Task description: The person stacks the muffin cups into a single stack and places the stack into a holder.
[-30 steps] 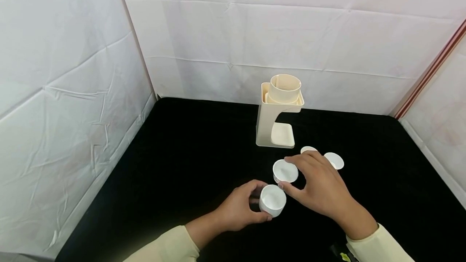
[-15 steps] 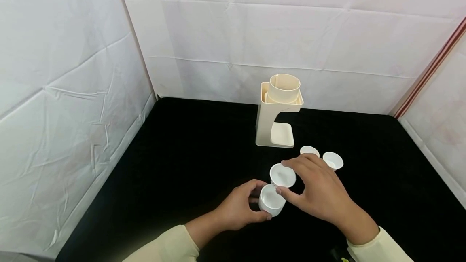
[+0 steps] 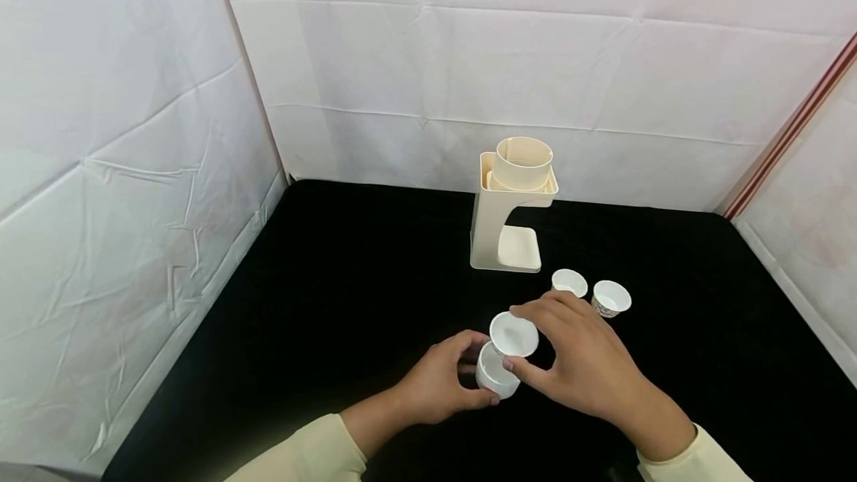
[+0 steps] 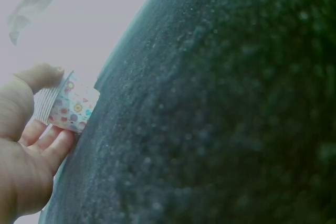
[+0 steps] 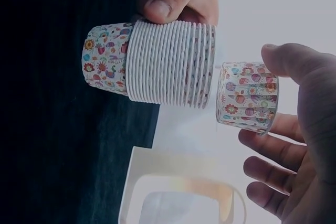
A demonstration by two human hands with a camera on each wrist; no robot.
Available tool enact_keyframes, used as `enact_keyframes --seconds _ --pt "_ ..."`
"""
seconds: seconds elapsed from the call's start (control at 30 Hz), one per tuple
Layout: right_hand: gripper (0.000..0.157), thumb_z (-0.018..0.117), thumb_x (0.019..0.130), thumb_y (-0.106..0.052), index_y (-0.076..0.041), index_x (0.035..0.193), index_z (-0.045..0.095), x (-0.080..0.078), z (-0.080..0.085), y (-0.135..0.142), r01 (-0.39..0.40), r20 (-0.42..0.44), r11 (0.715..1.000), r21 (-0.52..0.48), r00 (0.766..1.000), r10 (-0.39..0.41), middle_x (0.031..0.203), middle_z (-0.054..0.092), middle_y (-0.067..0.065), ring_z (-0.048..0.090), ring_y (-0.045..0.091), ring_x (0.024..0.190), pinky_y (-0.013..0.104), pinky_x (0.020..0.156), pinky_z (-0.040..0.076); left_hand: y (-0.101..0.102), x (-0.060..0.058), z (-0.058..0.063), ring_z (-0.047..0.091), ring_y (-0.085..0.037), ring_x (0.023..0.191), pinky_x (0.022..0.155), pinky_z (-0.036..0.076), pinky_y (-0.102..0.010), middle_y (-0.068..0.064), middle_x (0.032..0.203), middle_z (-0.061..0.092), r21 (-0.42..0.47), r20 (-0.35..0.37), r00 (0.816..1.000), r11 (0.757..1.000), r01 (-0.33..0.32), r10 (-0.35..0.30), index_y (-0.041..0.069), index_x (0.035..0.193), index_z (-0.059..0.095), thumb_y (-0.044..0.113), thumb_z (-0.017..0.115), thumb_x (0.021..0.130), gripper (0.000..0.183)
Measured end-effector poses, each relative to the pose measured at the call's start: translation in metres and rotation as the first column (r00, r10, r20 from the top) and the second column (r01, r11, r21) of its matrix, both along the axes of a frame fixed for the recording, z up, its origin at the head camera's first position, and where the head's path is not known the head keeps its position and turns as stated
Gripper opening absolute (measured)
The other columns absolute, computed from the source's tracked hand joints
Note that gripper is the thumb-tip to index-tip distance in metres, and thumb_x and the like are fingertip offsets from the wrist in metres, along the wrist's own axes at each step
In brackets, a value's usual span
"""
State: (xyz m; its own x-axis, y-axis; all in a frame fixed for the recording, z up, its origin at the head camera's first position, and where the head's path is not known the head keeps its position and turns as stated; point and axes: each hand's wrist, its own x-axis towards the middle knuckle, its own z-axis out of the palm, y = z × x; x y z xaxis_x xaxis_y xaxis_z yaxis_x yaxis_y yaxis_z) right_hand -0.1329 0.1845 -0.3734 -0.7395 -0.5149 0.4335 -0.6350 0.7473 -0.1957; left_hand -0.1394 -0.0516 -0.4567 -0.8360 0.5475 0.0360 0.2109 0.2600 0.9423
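My left hand [image 3: 442, 379] grips a stack of paper baking cups [image 3: 497, 376] by its side, near the front of the black table. In the right wrist view the nested stack [image 5: 168, 64] shows many white rims and a flower-patterned bottom cup. Between thumb and fingers, my right hand [image 3: 589, 363] pinches a single paper baking cup [image 3: 514, 335] by its rim. This cup hangs just above the stack's mouth and partly covers it in the head view. The right wrist view shows a small gap between the single cup [image 5: 247, 97] and the stack.
Two more paper cups, one left [image 3: 569, 283] and one right [image 3: 612, 298], stand on the table beyond my right hand. A cream-coloured stand [image 3: 492, 225] with a round holder [image 3: 524, 162] on top is at the back. White cloth walls [image 3: 428, 65] surround the black table [image 3: 335, 281].
My right hand has brought the single cup left and toward me, over the stack. Both standing cups now show more fully. The left hand has stayed put with the stack.
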Motion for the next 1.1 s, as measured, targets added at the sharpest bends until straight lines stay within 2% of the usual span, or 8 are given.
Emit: enact_keyframes --seconds 0.37,0.63,0.9,1.1 --pt "0.058 0.087 0.078 -0.049 -0.019 0.124 0.069 0.004 -0.001 -0.003 -0.062 0.020 0.998 -0.009 0.998 0.062 0.111 0.067 -0.011 0.055 0.012 0.111 0.039 0.094 0.053 0.000 0.000 -0.001 0.061 -0.009 0.118 0.098 0.052 -0.021 0.003 0.131 0.059 0.005 -0.014 1.000 1.000 0.006 -0.006 0.012 0.139 0.051 0.018 0.088 0.084 0.066" --pt "0.058 0.088 0.076 -0.048 -0.018 0.123 0.070 0.005 -0.006 -0.005 -0.083 0.045 0.997 0.000 0.996 0.083 0.111 0.067 -0.010 0.056 0.015 0.113 0.045 0.103 0.049 -0.001 0.000 -0.002 0.059 -0.009 0.119 0.100 0.051 -0.021 0.004 0.131 0.059 0.006 -0.026 1.000 1.000 0.014 -0.014 0.012 0.139 0.051 0.019 0.087 0.085 0.065" --pt "0.058 0.088 0.076 -0.048 -0.019 0.123 0.070 0.005 -0.012 -0.005 -0.080 0.062 0.997 0.021 0.995 0.079 0.114 0.066 -0.012 0.055 0.012 0.113 0.040 0.097 0.053 -0.001 0.000 -0.002 0.061 -0.009 0.118 0.099 0.051 -0.021 0.003 0.132 0.059 0.018 -0.013 1.000 1.000 0.015 -0.014 0.012 0.140 0.051 0.019 0.087 0.085 0.066" --pt "0.059 0.088 0.075 -0.050 -0.019 0.123 0.071 0.005 -0.016 -0.005 -0.076 0.076 0.996 0.039 0.994 0.073 0.115 0.067 -0.012 0.055 0.011 0.114 0.039 0.097 0.053 -0.001 0.000 -0.001 0.061 -0.010 0.119 0.099 0.051 -0.021 0.003 0.133 0.058 0.014 -0.006 1.000 1.000 0.013 -0.013 0.013 0.140 0.050 0.018 0.087 0.085 0.066"
